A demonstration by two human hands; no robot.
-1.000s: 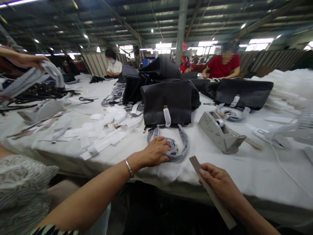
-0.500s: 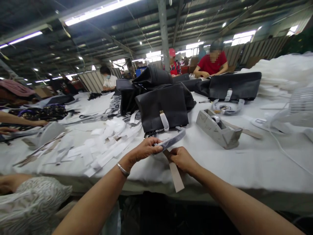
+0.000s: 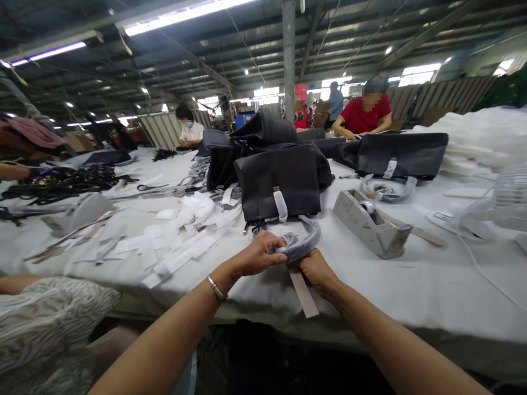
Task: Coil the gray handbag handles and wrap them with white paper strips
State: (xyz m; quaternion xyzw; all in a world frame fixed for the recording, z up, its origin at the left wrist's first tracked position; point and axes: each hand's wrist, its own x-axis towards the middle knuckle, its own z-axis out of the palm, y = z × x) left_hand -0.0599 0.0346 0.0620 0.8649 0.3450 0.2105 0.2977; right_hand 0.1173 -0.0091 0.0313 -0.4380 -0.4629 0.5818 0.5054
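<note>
A black handbag (image 3: 267, 186) stands in front of me, its clasp tab (image 3: 280, 206) wrapped in white. At its base, a curved bag handle (image 3: 309, 241) in clear plastic wrap is pinched between the thumb and fingers of my left hand (image 3: 260, 255). Just right of that, my right hand (image 3: 319, 273) is closed on a flat beige strip (image 3: 304, 296), under the handle's near side. The strip's free end points down toward the table edge. Some of the right fingers are hidden behind the handle.
A grey tape dispenser (image 3: 373, 225) sits to the right, near a white fan (image 3: 510, 189). White paper strips (image 3: 177, 241) lie scattered on the left. More black bags (image 3: 401, 153) are behind. A co-worker in red (image 3: 364, 115) works across the table.
The wrapped handle now shows as a rounder loop, lower over my right hand. The right hand and strip sit farther under it. The view has shifted slightly.
</note>
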